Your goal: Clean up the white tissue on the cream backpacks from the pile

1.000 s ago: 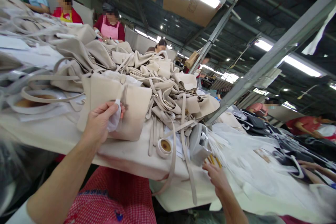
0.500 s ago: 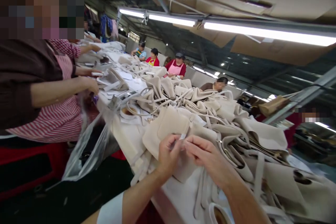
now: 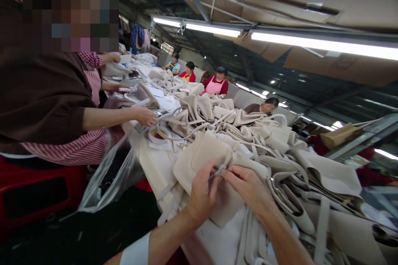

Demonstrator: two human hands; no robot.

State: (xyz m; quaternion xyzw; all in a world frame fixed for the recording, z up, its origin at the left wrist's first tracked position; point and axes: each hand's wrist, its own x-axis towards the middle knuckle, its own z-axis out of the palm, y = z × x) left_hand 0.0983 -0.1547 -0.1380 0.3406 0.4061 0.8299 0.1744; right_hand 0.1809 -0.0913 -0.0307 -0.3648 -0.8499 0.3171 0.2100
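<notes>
A beige bag [image 3: 203, 153] lies at the near edge of the heaped table, under and just beyond my two hands. My left hand [image 3: 203, 192] has its fingers curled around a small pale strip [image 3: 220, 170] in front of the bag. From the right, my right hand [image 3: 248, 186] pinches the same strip between thumb and forefinger. The fingertips of both hands nearly meet there. The strip's exact shape is too small and blurred to tell.
Beige bags and straps [image 3: 248, 128] cover the table [image 3: 149, 161]. A roll of tape [image 3: 158, 133] lies left of the bag. At the left, a person in a striped apron [image 3: 74, 149] reaches over the table edge. Clear plastic [image 3: 108, 182] hangs below.
The view has shifted, so the scene sits further right and lower. The neighbouring person's near hand has reached further over the table. My hands remain together at the pale strip.
</notes>
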